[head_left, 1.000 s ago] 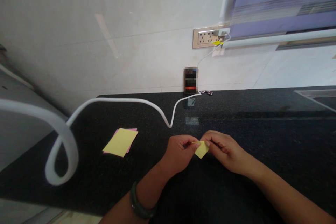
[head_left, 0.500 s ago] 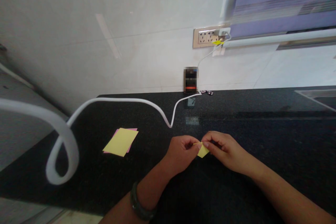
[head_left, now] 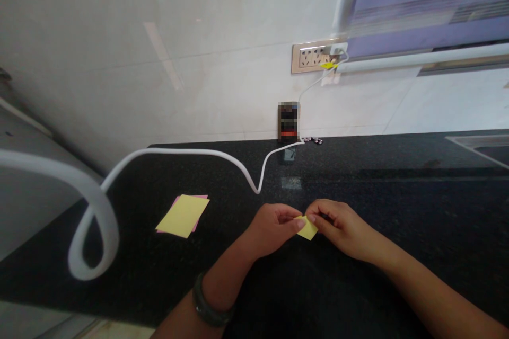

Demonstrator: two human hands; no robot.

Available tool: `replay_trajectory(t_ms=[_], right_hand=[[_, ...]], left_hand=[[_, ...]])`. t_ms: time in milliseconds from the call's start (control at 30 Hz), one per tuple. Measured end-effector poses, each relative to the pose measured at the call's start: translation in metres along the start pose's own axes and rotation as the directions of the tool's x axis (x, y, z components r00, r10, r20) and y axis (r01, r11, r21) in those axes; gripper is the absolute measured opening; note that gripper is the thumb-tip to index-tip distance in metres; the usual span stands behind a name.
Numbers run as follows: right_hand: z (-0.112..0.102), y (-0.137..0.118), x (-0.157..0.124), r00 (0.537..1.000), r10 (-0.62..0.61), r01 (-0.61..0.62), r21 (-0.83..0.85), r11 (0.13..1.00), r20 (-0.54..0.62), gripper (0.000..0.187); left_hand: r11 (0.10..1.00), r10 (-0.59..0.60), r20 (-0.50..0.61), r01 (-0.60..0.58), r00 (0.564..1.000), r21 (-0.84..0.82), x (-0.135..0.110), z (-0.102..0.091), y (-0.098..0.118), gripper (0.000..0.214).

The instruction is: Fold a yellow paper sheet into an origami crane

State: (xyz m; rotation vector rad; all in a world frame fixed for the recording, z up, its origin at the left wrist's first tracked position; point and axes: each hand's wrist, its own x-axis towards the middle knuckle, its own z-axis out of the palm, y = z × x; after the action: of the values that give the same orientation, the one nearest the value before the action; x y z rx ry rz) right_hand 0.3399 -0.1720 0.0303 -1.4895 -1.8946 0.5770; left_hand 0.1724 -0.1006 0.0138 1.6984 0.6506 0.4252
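My left hand (head_left: 274,228) and my right hand (head_left: 338,225) meet over the black countertop (head_left: 397,206). Both pinch a small folded yellow paper (head_left: 308,229) between thumb and fingertips, left on its left edge, right on its right edge. The paper sits low, close to the counter surface. A dark band is on my left wrist. To the left, a stack of yellow and pink paper sheets (head_left: 183,215) lies flat on the counter.
A thick white cable (head_left: 191,152) loops across the counter from the left to a small dark device (head_left: 288,122) leaning on the tiled wall. A thin wire runs up to a wall socket (head_left: 314,57). A sink edge (head_left: 477,143) shows at far right.
The yellow paper has been folded smaller and lowered towards the counter. Both hands have dropped slightly and stayed pinched on it.
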Motion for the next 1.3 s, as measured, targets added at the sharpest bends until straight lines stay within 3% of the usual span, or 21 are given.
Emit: replay_trajectory(t_ms=[133, 333, 567, 800, 967, 1133, 1300], right_hand=[[0.004, -0.001, 0.000, 1.000, -0.004, 0.004, 0.001, 1.000, -0.015, 0.017], [0.003, -0.001, 0.000, 0.999, -0.026, 0.025, 0.034, 0.999, 0.023, 0.020], [-0.002, 0.002, -0.002, 0.987, -0.014, -0.007, 0.132, 0.991, 0.162, 0.023], [-0.007, 0.003, -0.003, 0.980, -0.035, -0.006, 0.201, 0.980, 0.198, 0.021], [-0.005, 0.007, -0.002, 0.979, 0.046, -0.095, 0.247, 0.964, 0.197, 0.020], [0.002, 0.009, -0.001, 0.992, 0.088, -0.105, 0.202, 0.974, 0.092, 0.013], [0.003, 0.012, -0.001, 0.992, 0.103, -0.116, 0.211, 0.970, 0.071, 0.024]], left_hand=[[0.985, 0.068, -0.113, -0.049, 0.991, 0.164, 0.000, 0.003, -0.002, 0.028], [0.969, 0.120, -0.123, -0.089, 0.985, 0.229, -0.002, 0.003, 0.003, 0.026], [0.967, 0.115, -0.096, -0.089, 0.989, 0.239, -0.001, 0.000, 0.002, 0.024], [0.959, 0.098, -0.084, -0.072, 0.992, 0.273, 0.000, 0.000, 0.001, 0.024], [0.986, 0.068, -0.099, -0.052, 0.993, 0.156, 0.004, 0.001, -0.004, 0.024], [0.999, 0.017, -0.124, -0.021, 0.992, -0.030, 0.006, 0.004, -0.005, 0.024], [0.973, -0.001, -0.077, -0.017, 0.997, -0.231, 0.007, 0.006, -0.005, 0.030]])
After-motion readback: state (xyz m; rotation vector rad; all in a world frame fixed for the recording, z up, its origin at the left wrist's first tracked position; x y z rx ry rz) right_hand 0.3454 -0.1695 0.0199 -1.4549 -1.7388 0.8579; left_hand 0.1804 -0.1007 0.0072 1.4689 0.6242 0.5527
